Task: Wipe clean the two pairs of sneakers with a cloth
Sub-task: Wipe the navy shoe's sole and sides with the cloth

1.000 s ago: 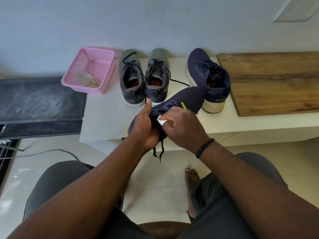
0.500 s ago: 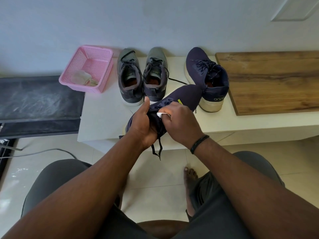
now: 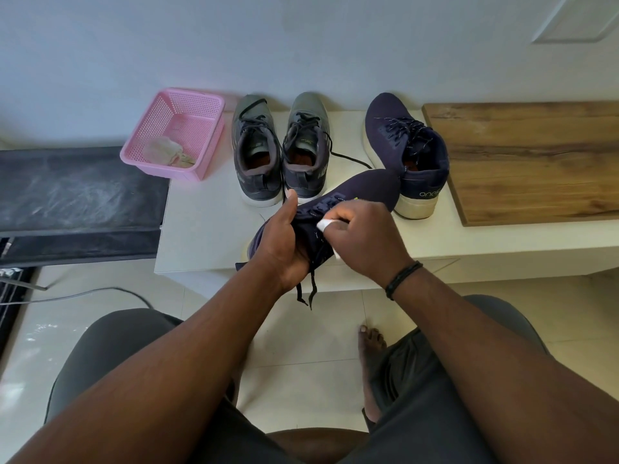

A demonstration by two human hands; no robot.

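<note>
Navy sneaker (image 3: 365, 187) is held just above the front edge of the white table (image 3: 201, 236), its long axis running from the heel at lower left, nearest the person, up to the toe at upper right, pointing toward its mate. The left hand (image 3: 284, 242) grips the heel and collar with the thumb raised. The right hand (image 3: 361, 236) lies over the laces, fingers curled round a small white cloth (image 3: 324, 224) pressed to the tongue, so it is the nearer hand for wiping on toward the toe. The other navy sneaker (image 3: 407, 152) stands behind, its heel tab reading what looks like "one8". A grey pair (image 3: 281, 145) sits left of it, branding too small to read.
</note>
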